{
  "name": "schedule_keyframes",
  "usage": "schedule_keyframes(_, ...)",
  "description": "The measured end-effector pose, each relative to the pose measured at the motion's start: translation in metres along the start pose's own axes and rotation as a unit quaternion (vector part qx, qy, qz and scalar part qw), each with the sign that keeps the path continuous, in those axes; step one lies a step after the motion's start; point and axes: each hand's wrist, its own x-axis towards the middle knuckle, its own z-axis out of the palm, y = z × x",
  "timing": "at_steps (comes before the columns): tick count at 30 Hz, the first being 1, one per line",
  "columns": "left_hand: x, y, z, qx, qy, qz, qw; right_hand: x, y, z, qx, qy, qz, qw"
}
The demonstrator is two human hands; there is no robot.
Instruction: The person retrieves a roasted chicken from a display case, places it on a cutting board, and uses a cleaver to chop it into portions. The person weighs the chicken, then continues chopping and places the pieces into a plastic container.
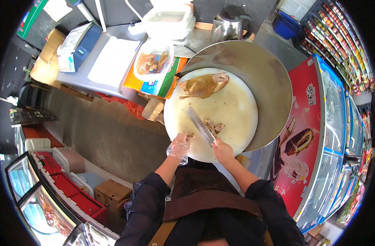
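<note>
A round white cutting board (241, 104) lies in front of me. On its far side rests a large piece of cooked, brownish poultry (204, 85). My right hand (223, 151) grips a knife (200, 126) by the handle, its broad blade slanting away to the left over the board. Just right of the blade is a small heap of chopped meat pieces (216, 126). At the board's near left edge my left hand (179, 146), in a clear plastic glove, is closed around a small piece of meat (190, 136).
A big metal pot (275, 86) curves around the board's far right side. Beyond the board, a plastic tub (150, 74) with meat pieces sits on the counter near a kettle (227, 30) and a scale (78, 47). A red-sided freezer (302, 123) stands at the right.
</note>
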Motion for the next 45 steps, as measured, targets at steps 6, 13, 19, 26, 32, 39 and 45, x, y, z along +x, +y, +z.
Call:
schedule_keyframes(6, 0.035, 0.029, 0.040, 0.510, -0.105, 0.107, 0.847, -0.049, 0.013, -0.017, 0.265, 0.139, 0.219, 0.929)
schedule_keyframes(13, 0.088, 0.065, 0.048, 0.528, -0.249, 0.087, 0.807, -0.092, 0.009, 0.008, 0.462, 0.134, 0.406, 0.777)
schedule_keyframes(19, 0.110, 0.079, 0.064, 0.600, -0.373, 0.058, 0.706, -0.100, -0.012, 0.061, 0.507, 0.195, 0.421, 0.727)
schedule_keyframes(26, 0.132, 0.080, 0.084, 0.590, -0.462, 0.049, 0.661, -0.079, -0.036, 0.098, 0.621, 0.257, 0.391, 0.629)
schedule_keyframes(32, 0.144, 0.044, 0.082, 0.463, -0.511, 0.134, 0.712, -0.055, -0.063, 0.109, 0.646, 0.273, 0.410, 0.583)
schedule_keyframes(39, 0.143, 0.039, 0.099, -0.111, -0.341, -0.454, 0.815, -0.042, -0.073, 0.114, 0.668, 0.279, 0.404, 0.559)
schedule_keyframes(45, 0.126, 0.073, 0.096, -0.026, -0.367, -0.320, 0.873, -0.040, -0.074, 0.104, 0.676, 0.280, 0.392, 0.557)
